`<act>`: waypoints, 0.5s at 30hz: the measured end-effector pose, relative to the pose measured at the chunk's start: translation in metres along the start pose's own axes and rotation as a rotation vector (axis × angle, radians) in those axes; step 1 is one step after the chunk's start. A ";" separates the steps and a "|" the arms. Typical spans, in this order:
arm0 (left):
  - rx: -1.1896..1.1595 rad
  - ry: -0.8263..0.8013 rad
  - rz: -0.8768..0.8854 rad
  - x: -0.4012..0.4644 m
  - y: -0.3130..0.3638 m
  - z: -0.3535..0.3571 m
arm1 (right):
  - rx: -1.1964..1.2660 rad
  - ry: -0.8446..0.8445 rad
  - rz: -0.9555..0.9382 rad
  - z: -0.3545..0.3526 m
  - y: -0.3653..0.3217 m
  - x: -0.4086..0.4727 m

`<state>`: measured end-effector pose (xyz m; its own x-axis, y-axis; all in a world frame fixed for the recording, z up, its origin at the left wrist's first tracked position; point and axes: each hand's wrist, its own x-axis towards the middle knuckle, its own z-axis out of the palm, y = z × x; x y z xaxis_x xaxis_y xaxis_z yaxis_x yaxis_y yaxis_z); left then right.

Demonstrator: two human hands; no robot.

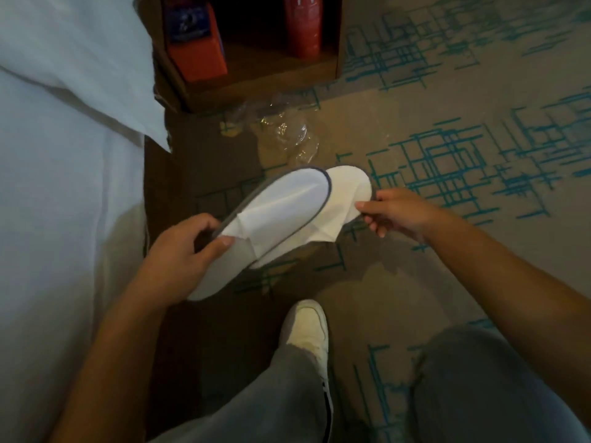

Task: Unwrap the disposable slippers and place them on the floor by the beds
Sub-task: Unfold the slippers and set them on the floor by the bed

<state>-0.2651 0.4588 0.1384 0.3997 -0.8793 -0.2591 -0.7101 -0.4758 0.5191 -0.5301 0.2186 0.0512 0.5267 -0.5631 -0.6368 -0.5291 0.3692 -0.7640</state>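
- I am watching the left hand (179, 251) closing around the heel end of the near slipper (275, 215), thumb on top of the grey-trimmed upper and fingers curled under the sole
- The right hand (396, 212) is pinching the toe of the second slipper (347, 193) between thumb and fingertips; the other fingers are hanging loose and half open
- Both slippers are being held above the patterned carpet (447, 148), overlapping, with the second one peeking out at two o'clock from under the first
- The clear plastic wrapper (287, 129) is lying crumpled on the carpet at twelve o'clock from the slippers, just in front of the wooden nightstand (262, 81), so I am judging the unwrapping done
- The step in hand, as I read it, is parting the pair: I am advising the right hand to draw its slipper toward three o'clock while the left keeps its own steady, rather than tugging both
- The uppers look flattened, so I am thinking each wants opening out before it goes down
- The white bed linen (64, 155) is filling the nine o'clock side; I am favouring the dark strip of floor beside it, soles down, toes pointing away from the bed
- The person's own white shoe (307, 330) is standing at six o'clock, so I am suggesting setting the pair clear of it and of the wrapper
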 end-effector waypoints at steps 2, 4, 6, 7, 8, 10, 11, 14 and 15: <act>0.007 0.044 -0.065 -0.002 -0.011 0.009 | 0.038 0.071 0.053 -0.007 0.020 0.015; -0.013 0.040 -0.105 -0.003 -0.017 0.023 | 0.025 0.135 0.099 -0.008 0.036 0.025; -0.043 -0.001 -0.120 -0.005 -0.020 0.034 | 0.023 0.158 0.142 -0.005 0.046 0.033; -0.055 -0.027 -0.114 -0.006 -0.021 0.036 | 0.031 0.154 0.159 -0.003 0.049 0.037; -0.062 -0.051 -0.100 -0.007 -0.024 0.037 | 0.040 0.148 0.171 0.000 0.050 0.041; -0.077 -0.099 -0.066 -0.009 -0.029 0.035 | 0.050 0.139 0.185 0.005 0.050 0.049; -0.087 -0.122 -0.055 -0.009 -0.031 0.035 | 0.049 0.132 0.194 0.008 0.050 0.053; -0.110 -0.189 -0.055 -0.006 -0.035 0.042 | 0.028 0.135 0.204 0.020 0.049 0.067; -0.126 -0.208 -0.051 -0.006 -0.037 0.046 | 0.032 0.163 0.193 0.024 0.049 0.072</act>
<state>-0.2679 0.4803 0.0833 0.2964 -0.8461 -0.4431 -0.6090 -0.5248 0.5947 -0.5022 0.2141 -0.0349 0.3024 -0.5911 -0.7478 -0.5867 0.5029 -0.6348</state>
